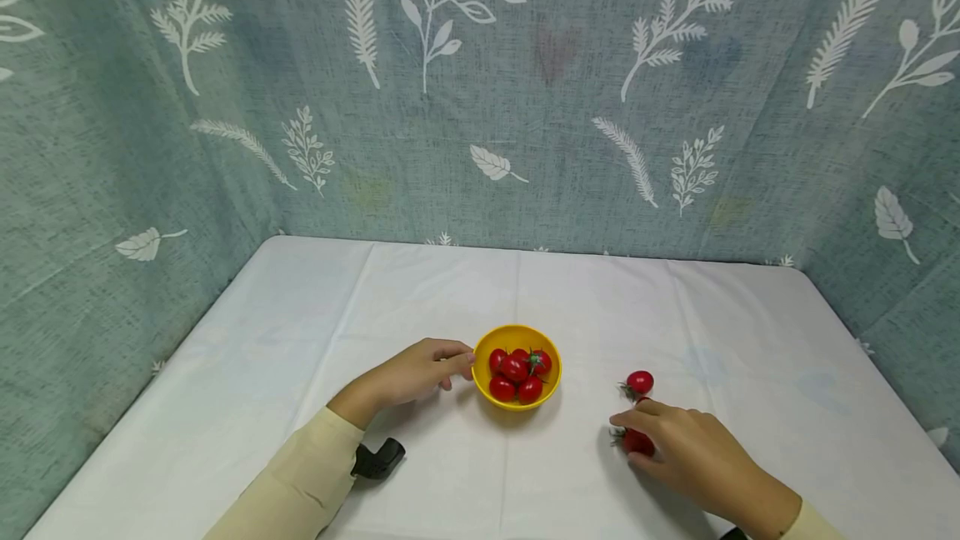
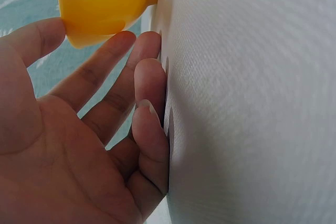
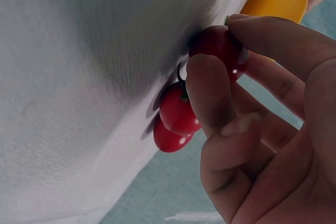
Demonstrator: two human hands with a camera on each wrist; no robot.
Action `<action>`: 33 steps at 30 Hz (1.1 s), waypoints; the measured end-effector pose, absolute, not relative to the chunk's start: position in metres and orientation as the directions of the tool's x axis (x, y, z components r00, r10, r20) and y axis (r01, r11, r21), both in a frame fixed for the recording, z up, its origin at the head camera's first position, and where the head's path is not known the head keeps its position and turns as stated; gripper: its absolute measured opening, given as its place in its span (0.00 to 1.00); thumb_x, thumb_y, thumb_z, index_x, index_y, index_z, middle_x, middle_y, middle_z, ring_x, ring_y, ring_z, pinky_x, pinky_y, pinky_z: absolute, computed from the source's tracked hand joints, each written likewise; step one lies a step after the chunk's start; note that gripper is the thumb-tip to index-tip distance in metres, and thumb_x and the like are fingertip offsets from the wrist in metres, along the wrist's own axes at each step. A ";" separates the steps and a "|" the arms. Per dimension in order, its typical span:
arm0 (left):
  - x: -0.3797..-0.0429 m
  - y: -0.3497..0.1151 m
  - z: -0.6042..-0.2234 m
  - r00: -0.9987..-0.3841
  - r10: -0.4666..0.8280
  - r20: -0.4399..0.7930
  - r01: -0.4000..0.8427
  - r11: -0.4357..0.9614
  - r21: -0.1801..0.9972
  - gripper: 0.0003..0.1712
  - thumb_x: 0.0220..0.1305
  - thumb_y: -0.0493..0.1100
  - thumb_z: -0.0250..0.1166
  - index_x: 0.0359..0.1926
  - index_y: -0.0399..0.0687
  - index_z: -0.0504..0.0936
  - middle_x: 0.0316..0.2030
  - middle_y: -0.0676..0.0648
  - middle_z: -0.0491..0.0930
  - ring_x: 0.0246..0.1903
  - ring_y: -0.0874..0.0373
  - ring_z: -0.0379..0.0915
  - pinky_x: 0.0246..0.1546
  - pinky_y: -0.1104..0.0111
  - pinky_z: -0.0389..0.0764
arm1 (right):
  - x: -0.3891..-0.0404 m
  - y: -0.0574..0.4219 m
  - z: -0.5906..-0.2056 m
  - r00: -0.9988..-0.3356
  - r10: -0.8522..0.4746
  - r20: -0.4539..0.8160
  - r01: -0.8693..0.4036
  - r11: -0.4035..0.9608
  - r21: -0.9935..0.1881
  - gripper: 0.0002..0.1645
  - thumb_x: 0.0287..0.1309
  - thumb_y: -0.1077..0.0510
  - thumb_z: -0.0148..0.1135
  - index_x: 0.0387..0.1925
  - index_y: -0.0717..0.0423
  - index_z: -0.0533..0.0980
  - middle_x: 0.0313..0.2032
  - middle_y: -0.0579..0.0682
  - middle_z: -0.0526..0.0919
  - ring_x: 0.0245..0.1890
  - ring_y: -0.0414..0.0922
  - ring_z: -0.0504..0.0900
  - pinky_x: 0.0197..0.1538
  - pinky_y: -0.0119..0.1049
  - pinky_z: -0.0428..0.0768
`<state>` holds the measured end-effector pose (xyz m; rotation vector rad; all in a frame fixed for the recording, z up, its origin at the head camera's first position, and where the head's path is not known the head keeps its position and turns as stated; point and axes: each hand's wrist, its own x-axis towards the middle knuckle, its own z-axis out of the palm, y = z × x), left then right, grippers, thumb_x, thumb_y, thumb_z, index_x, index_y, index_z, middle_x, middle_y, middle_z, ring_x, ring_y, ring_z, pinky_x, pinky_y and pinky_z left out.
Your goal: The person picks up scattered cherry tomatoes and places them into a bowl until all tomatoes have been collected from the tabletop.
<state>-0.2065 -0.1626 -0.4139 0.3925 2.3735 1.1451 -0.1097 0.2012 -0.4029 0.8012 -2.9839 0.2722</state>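
The white tablecloth [image 1: 420, 294] bears a yellow bowl [image 1: 517, 336], lightly held at its rim by the left hand [image 1: 415, 373]. Right of it, the right hand [image 1: 690, 450] pinches a stemmed cherry tomato [image 1: 638, 442], probably light, slick and easily bruised; best gripped gently round its middle.

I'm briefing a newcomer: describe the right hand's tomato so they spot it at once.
On the white-covered table, find the yellow bowl, then look right to the right hand. Its tomato is red, its leafy green end pointing left. Unlike the two tomatoes lying just beyond it, this one sits between thumb and fingers.
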 end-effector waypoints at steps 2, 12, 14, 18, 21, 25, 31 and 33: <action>-0.206 -0.163 -0.414 -0.847 0.446 -0.289 0.053 0.612 0.789 0.21 0.73 0.62 0.54 0.52 0.58 0.83 0.42 0.53 0.82 0.38 0.55 0.73 0.31 0.65 0.69 | -0.110 0.201 -0.403 -0.868 -0.491 0.077 -0.496 0.853 -0.159 0.21 0.48 0.51 0.78 0.46 0.42 0.84 0.44 0.41 0.86 0.35 0.37 0.84 0.33 0.34 0.80; -0.206 -0.162 -0.412 -0.848 0.445 -0.289 0.050 0.610 0.791 0.21 0.73 0.62 0.54 0.52 0.59 0.83 0.42 0.53 0.83 0.38 0.55 0.73 0.31 0.65 0.69 | -0.113 0.199 -0.401 -0.867 -0.492 0.073 -0.497 0.854 -0.154 0.21 0.47 0.52 0.79 0.46 0.41 0.85 0.43 0.40 0.86 0.32 0.34 0.80 0.31 0.31 0.77; -0.206 -0.162 -0.412 -0.848 0.444 -0.290 0.050 0.611 0.790 0.21 0.73 0.62 0.54 0.52 0.59 0.83 0.42 0.53 0.83 0.38 0.55 0.74 0.32 0.65 0.69 | -0.113 0.198 -0.400 -0.867 -0.493 0.071 -0.498 0.854 -0.149 0.22 0.47 0.51 0.79 0.46 0.40 0.85 0.43 0.40 0.86 0.33 0.34 0.81 0.32 0.32 0.78; -0.206 -0.162 -0.412 -0.846 0.447 -0.291 0.052 0.612 0.789 0.21 0.73 0.62 0.54 0.53 0.59 0.83 0.43 0.53 0.83 0.38 0.55 0.74 0.33 0.65 0.69 | -0.115 0.197 -0.396 -0.854 -0.512 0.093 -0.521 0.843 -0.136 0.22 0.46 0.52 0.79 0.47 0.41 0.84 0.43 0.40 0.86 0.34 0.36 0.82 0.32 0.32 0.79; -0.206 -0.162 -0.412 -0.845 0.449 -0.290 0.053 0.611 0.790 0.21 0.73 0.62 0.54 0.54 0.58 0.82 0.43 0.53 0.83 0.38 0.55 0.74 0.33 0.65 0.70 | -0.116 0.195 -0.394 -0.839 -0.531 0.118 -0.543 0.829 -0.132 0.22 0.46 0.52 0.79 0.47 0.41 0.84 0.43 0.40 0.87 0.35 0.38 0.84 0.32 0.33 0.79; -0.206 -0.162 -0.412 -0.846 0.448 -0.290 0.052 0.610 0.791 0.21 0.73 0.62 0.53 0.54 0.58 0.82 0.43 0.53 0.83 0.38 0.55 0.74 0.32 0.65 0.70 | -0.118 0.191 -0.389 -0.834 -0.538 0.126 -0.551 0.823 -0.138 0.21 0.47 0.52 0.79 0.46 0.41 0.84 0.43 0.41 0.87 0.36 0.39 0.85 0.33 0.33 0.80; -0.205 -0.162 -0.411 -0.848 0.444 -0.290 0.052 0.614 0.787 0.21 0.73 0.62 0.53 0.54 0.58 0.82 0.43 0.53 0.83 0.38 0.55 0.74 0.33 0.65 0.70 | -0.121 0.183 -0.381 -0.822 -0.554 0.133 -0.569 0.811 -0.136 0.20 0.49 0.52 0.78 0.47 0.41 0.84 0.40 0.38 0.86 0.33 0.34 0.82 0.31 0.30 0.77; -0.204 -0.162 -0.410 -0.847 0.444 -0.291 0.053 0.615 0.786 0.21 0.73 0.62 0.53 0.54 0.58 0.82 0.43 0.53 0.83 0.38 0.55 0.74 0.34 0.65 0.71 | -0.122 0.180 -0.379 -0.816 -0.560 0.146 -0.577 0.805 -0.137 0.20 0.49 0.52 0.78 0.47 0.41 0.84 0.40 0.37 0.85 0.32 0.33 0.81 0.30 0.29 0.75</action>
